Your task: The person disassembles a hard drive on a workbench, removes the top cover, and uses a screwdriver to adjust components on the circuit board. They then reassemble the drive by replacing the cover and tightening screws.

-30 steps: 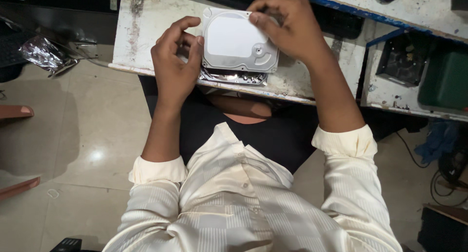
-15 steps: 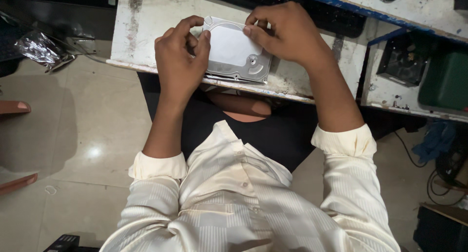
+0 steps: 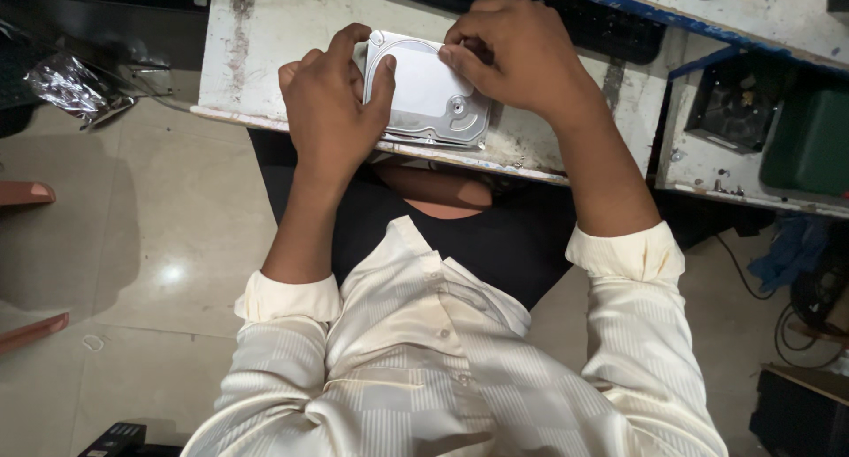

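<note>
Head view, looking down. A silver, rectangular metal hard disk drive [image 3: 431, 93] lies flat at the near edge of the worn white workbench [image 3: 274, 33], just above your lap. Your left hand [image 3: 329, 112] clasps the drive's 9 o'clock side, thumb on the lid, fingers curled round its edge. Your right hand [image 3: 513, 59] sits at the 2 o'clock corner, fingertips [image 3: 453, 55] pressed together on the pale label; whether they pinch anything, you cannot tell. A black keyboard [image 3: 610, 28] lies at 1 o'clock of the drive, crumpled silver foil wrapping [image 3: 66, 84] well apart at 9 o'clock.
</note>
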